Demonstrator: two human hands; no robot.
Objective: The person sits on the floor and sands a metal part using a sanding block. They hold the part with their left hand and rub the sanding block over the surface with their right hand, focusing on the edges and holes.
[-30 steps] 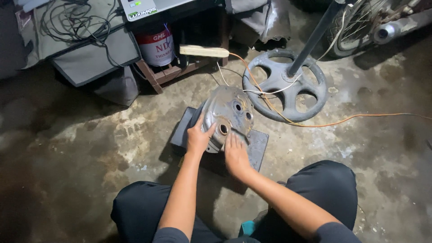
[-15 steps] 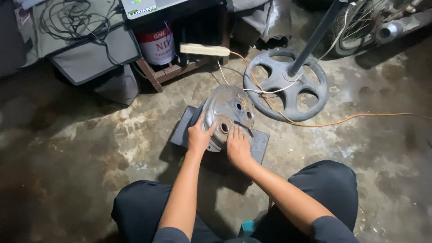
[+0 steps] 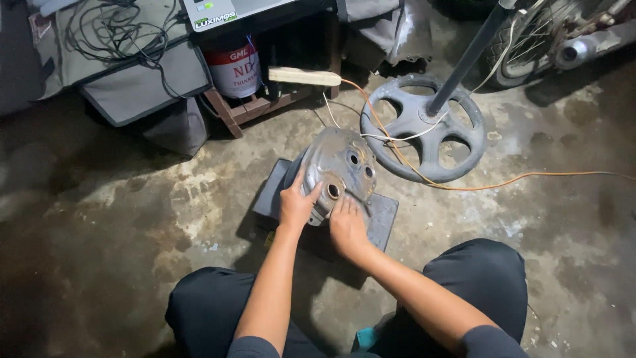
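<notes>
A dull grey metal engine cover (image 3: 339,166) with several round holes rests tilted on a dark flat block (image 3: 379,215) on the concrete floor. My left hand (image 3: 296,203) grips the cover's near left edge, fingers curled over its rim. My right hand (image 3: 347,225) lies flat against the cover's lower face, fingers spread and pointing up toward the holes. My knees in dark trousers frame the bottom of the view.
A round grey fan base (image 3: 424,126) with a black pole stands right behind the cover. An orange cord (image 3: 530,179) runs right across the floor. A red-and-white can (image 3: 235,69) sits on a wooden stand, grey bags with cables at upper left, a wheel at upper right.
My right hand has slid slightly up and along the cover's lower face. My left hand keeps its grip on the left edge. The cover stays on the block.
</notes>
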